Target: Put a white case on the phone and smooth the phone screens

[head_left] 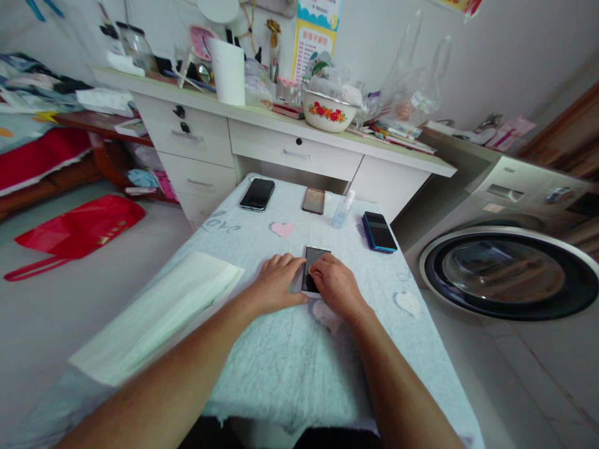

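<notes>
A smartphone (311,274) with a dark screen and white ends lies flat on the cloth-covered table in front of me. My left hand (278,284) steadies it from the left, index finger at its upper left side and thumb by the bottom left corner. Over the right part of the screen, my right hand (334,282) has its fingers drawn together in a pinch against the glass. Whatever may be between those fingertips is hidden. Beyond the phone stand a small clear spray bottle (343,211) and a phone case (313,201) lying flat.
A black phone (257,194) lies at the table's far left, a blue-edged phone (379,232) at the right. Folded pale paper or cloth (159,318) covers the left edge. Behind is a white desk (262,134) with a flowered bowl (330,112); a washing machine (491,187) stands right.
</notes>
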The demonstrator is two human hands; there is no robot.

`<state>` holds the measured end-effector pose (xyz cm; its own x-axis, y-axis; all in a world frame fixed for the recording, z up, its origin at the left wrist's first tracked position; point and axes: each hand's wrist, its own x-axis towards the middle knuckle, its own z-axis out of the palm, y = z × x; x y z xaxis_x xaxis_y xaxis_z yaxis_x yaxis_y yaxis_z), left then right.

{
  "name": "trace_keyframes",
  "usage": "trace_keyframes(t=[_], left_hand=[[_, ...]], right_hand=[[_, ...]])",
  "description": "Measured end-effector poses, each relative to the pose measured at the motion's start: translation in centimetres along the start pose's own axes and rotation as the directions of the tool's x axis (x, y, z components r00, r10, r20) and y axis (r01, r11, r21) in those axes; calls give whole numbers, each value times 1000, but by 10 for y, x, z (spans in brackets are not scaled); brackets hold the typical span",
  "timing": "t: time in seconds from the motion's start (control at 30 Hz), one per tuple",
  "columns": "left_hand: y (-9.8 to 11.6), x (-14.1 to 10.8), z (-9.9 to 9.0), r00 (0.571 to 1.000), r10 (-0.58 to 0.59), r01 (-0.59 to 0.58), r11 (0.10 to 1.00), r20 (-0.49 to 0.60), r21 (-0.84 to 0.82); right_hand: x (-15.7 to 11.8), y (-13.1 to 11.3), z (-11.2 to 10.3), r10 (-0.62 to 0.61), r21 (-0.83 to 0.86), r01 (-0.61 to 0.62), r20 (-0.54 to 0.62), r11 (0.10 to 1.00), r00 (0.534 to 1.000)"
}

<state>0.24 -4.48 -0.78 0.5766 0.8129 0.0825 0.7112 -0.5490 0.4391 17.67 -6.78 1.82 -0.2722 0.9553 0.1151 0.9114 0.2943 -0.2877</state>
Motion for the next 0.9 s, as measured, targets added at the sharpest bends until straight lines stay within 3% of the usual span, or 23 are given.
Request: trace_keyframes(t=[0.9], left_hand=[[-1,1,2,1000,7,-6,1000,-9,10]], right_hand=[[-1,-1,0,-11,-16,11,17,1000,1000]])
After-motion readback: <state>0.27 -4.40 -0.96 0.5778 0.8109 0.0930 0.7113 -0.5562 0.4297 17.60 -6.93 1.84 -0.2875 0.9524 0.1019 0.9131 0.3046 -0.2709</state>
